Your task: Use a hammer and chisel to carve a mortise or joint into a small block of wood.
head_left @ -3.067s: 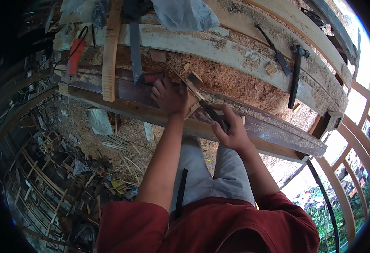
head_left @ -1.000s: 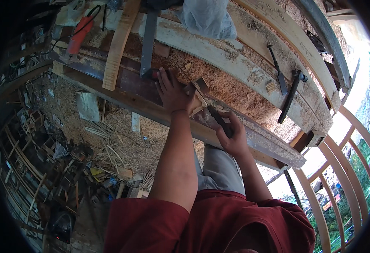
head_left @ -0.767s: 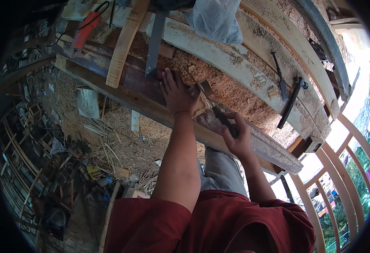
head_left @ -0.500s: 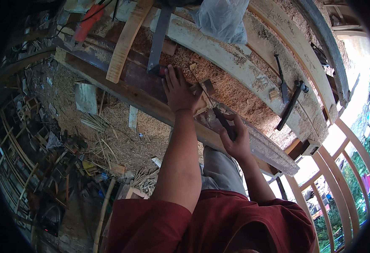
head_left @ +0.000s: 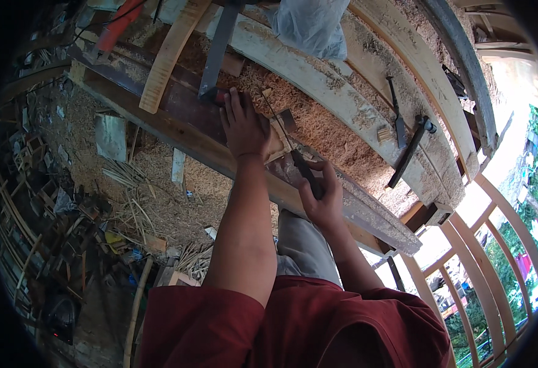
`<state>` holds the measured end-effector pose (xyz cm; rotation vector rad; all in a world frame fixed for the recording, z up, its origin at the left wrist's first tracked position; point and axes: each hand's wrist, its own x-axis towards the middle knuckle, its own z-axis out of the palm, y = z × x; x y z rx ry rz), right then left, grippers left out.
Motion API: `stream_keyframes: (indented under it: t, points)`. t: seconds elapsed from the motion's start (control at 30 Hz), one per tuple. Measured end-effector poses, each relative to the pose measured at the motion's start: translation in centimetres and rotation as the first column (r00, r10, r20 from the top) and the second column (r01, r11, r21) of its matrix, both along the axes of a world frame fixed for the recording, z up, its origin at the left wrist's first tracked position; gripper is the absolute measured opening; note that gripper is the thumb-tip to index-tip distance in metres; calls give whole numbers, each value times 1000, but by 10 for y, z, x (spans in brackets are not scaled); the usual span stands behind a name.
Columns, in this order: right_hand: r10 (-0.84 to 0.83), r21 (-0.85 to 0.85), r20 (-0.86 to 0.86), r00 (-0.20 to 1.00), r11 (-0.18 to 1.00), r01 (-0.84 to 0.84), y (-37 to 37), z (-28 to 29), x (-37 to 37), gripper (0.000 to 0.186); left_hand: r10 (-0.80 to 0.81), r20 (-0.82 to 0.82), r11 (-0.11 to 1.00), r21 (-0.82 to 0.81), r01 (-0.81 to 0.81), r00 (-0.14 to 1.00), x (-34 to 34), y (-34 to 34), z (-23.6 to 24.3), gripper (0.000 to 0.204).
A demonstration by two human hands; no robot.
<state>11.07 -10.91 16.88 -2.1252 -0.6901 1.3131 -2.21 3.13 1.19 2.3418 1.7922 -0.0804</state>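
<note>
My right hand [head_left: 324, 195] is wrapped round the dark handle of a thin-bladed saw [head_left: 298, 161]. Its narrow blade, seen almost edge-on, points away and to the left across a small pale wood piece [head_left: 277, 142]. My left hand [head_left: 245, 126] lies flat on the work with fingers stretched, beside that piece; its palm hides what is under it. Just past its fingertips is the red and black end [head_left: 219, 97] of a long flat grey blade [head_left: 221, 52]. A small dark plate [head_left: 288, 120] sits beside the saw blade.
The work lies on a long brown beam [head_left: 186, 110]. A ridged wooden strip [head_left: 165, 67] crosses it at left, near an orange power tool [head_left: 115, 27]. Farther off are a plastic bag [head_left: 312, 27], a chisel [head_left: 398, 116] and a hammer [head_left: 413, 150] on planks. Shavings cover much of the bench.
The whole view has shifted slightly, so everything sits a little farther left and up. My right hand and the saw have moved little against the wood; my left hand stays in place.
</note>
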Motion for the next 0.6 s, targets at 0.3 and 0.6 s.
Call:
stream_keyframes:
  t: [0.3,0.6]
  points:
    - [-177,-16,-123,976,984,177,-12,-15,23,39,45,110,992,112,-57,993,-2,-5,-3,71]
    - [91,291,-33,995,953,-78,-23,-19,12,38,41,53,992,116,-47,998,4,1,2,71]
